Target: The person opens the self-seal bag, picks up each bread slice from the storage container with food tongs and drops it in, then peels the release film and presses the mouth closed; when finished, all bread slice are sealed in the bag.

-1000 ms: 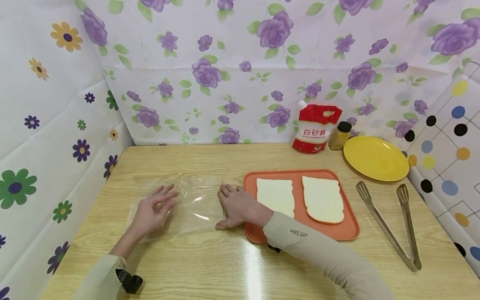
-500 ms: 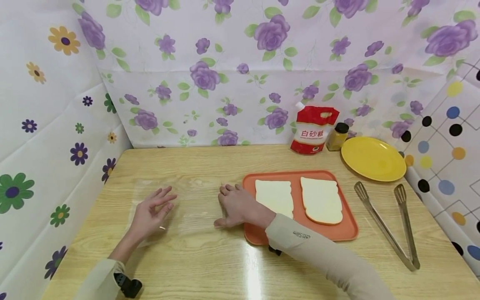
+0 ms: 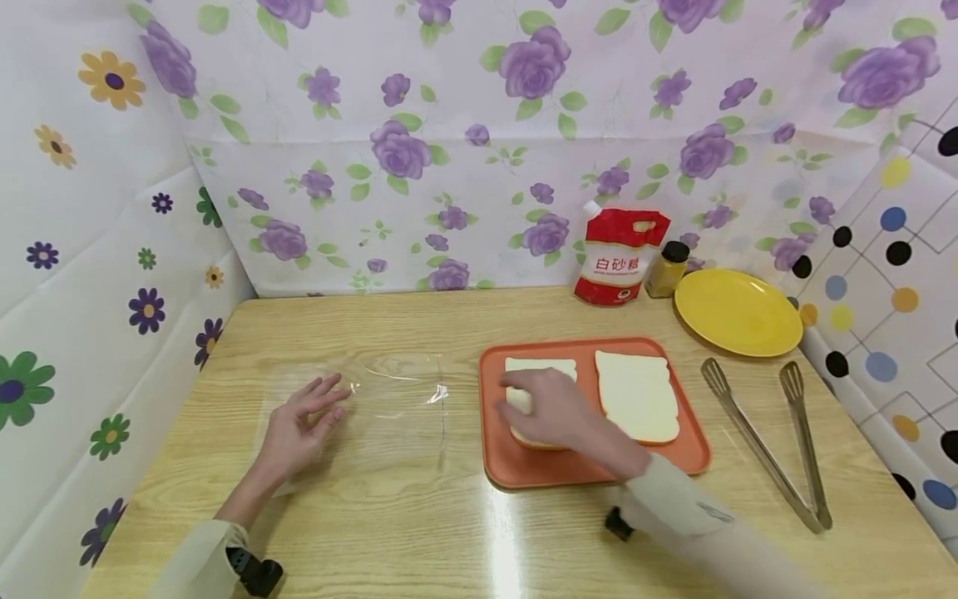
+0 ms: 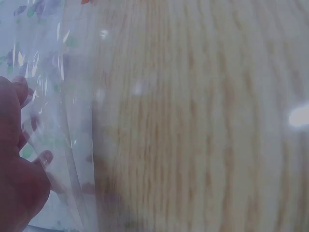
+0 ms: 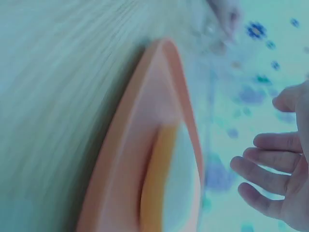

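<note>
My left hand (image 3: 298, 423) lies over the left part of a clear plastic sheet (image 3: 404, 424) on the wooden table, its fingers loosely extended. In the left wrist view the shiny plastic (image 4: 72, 111) stands out around those fingertips. My right hand (image 3: 550, 403), slightly blurred, is over the left slice of bread (image 3: 540, 364) and hides much of it. Its fingers look straight and spread in the right wrist view, with nothing between them, and the slice (image 5: 181, 188) sits lower on the orange tray (image 3: 516, 472). A second bread slice (image 3: 636, 398) lies on the tray's right half.
Steel tongs (image 3: 778, 462) lie spread to the right of the tray. Behind are a yellow plate (image 3: 737, 312), a small black-capped jar (image 3: 668, 270) and a red and white sugar pouch (image 3: 617, 258). Patterned cloth (image 3: 449, 166) borders the table behind and at both sides.
My right hand has left the plastic sheet's right edge and moved right, over the left bread slice. The left hand has stayed nearly still on the sheet.
</note>
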A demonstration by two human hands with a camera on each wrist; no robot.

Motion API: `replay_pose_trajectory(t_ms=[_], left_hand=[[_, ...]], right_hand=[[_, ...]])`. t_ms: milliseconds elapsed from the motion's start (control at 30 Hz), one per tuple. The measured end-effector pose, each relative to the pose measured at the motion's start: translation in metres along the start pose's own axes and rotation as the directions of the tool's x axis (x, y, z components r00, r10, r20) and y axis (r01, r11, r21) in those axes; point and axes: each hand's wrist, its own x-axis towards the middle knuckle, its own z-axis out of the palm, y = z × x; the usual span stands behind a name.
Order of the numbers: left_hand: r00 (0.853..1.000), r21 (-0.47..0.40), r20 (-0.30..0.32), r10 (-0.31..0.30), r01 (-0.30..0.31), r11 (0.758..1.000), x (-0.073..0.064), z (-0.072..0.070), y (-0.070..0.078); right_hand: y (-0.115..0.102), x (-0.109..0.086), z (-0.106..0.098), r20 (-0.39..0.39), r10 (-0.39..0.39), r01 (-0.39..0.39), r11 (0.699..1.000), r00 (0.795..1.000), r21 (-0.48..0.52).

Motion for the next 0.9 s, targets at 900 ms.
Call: replay_pose_trajectory(t_ms=[900], left_hand=[[1.000,0.029,-0.007,-0.008,0.008,1.000,-0.004,0.000,-0.005]], right_hand=[[0.134,-0.206,-0.136,-0.082,0.931,-0.925,0.339,0.356,-0.169]])
